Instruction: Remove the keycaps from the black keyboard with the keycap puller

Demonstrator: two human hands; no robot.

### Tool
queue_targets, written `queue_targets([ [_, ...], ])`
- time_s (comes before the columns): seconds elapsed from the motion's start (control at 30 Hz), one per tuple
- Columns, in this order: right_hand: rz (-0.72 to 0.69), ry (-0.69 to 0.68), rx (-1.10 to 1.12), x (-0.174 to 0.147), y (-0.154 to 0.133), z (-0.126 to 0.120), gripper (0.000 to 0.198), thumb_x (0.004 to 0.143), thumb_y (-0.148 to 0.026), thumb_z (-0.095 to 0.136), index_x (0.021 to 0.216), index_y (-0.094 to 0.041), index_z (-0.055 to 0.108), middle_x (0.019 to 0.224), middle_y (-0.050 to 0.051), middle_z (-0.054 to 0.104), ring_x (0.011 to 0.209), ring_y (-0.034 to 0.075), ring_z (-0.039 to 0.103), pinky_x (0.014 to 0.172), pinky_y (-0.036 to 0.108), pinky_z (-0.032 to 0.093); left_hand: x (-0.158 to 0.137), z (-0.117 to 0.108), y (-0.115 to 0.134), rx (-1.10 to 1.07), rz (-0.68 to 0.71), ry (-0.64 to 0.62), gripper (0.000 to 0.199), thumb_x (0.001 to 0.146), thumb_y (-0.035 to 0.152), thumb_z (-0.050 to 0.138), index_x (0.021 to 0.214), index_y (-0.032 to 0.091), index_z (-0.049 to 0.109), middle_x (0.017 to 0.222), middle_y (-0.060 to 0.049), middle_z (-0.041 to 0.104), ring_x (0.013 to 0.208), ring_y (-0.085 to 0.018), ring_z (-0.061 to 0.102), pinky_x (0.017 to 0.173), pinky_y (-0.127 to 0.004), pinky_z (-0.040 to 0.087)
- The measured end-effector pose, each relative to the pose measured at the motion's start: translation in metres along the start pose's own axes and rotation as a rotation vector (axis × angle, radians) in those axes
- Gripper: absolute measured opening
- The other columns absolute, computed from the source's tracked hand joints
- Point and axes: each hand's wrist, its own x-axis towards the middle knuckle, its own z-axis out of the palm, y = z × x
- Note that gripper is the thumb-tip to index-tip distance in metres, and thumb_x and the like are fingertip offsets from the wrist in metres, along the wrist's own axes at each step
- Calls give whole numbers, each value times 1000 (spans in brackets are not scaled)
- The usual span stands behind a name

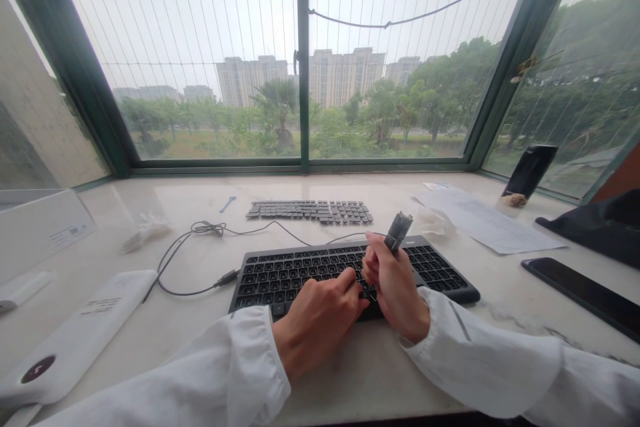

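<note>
My right hand [393, 283] is wrapped round a black keycap puller [399, 232], held upright with its dark, ragged top end above my thumb. Thin wire shows under that fist, low over the keyboard. My left hand [325, 317] rests on the front of the keyboard with its fingers curled together, right beside the puller's lower end. Whatever those fingertips pinch is hidden. The black keyboard [295, 273] lies under both hands, most of its switches bare. Behind it, the removed keycaps [310, 211] are laid out in rows.
A cable [185, 292] plugs into the keyboard's left side and coils behind. To the left are a white box [43, 220] and a long white package [95, 320]. Papers [470, 220], a phone [585, 293] and a black bag [600, 227] lie right. A small blue tool [228, 203] sits near the window.
</note>
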Motion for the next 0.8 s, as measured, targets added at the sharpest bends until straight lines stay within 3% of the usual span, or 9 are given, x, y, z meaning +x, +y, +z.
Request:
queue_targets([
  [0.27, 240, -133, 178, 7, -12, -5, 53, 76, -48, 62, 53, -22, 21, 42, -11, 16, 38, 4, 9, 36, 23, 10, 0, -1, -4, -108, -49, -3, 26, 95, 37, 40, 93, 19, 60, 93, -5, 61, 65, -14, 59, 55, -26, 53],
  [0.47, 274, -201, 171, -8, -17, -6, 54, 78, -47, 62, 53, -21, 21, 42, -10, 17, 39, 4, 10, 37, 23, 9, -1, 0, -3, -86, -61, -27, 27, 95, 37, 37, 93, 21, 59, 94, -4, 61, 65, -15, 61, 54, -28, 53],
  [0.6, 337, -174, 150, -19, -15, -1, 55, 76, -45, 64, 51, -21, 20, 43, -10, 16, 39, 4, 10, 38, 23, 8, -1, 1, -2, -51, -51, -22, 22, 95, 32, 38, 99, 22, 57, 94, -3, 60, 63, -16, 61, 52, -30, 53],
  [0.8, 278, -124, 151, -12, -17, -3, 55, 76, -42, 64, 50, -22, 20, 42, -11, 15, 38, 4, 10, 37, 24, 8, -1, -4, -1, -59, -76, -41, 29, 96, 38, 35, 95, 21, 58, 95, -5, 60, 65, -15, 60, 55, -29, 53],
])
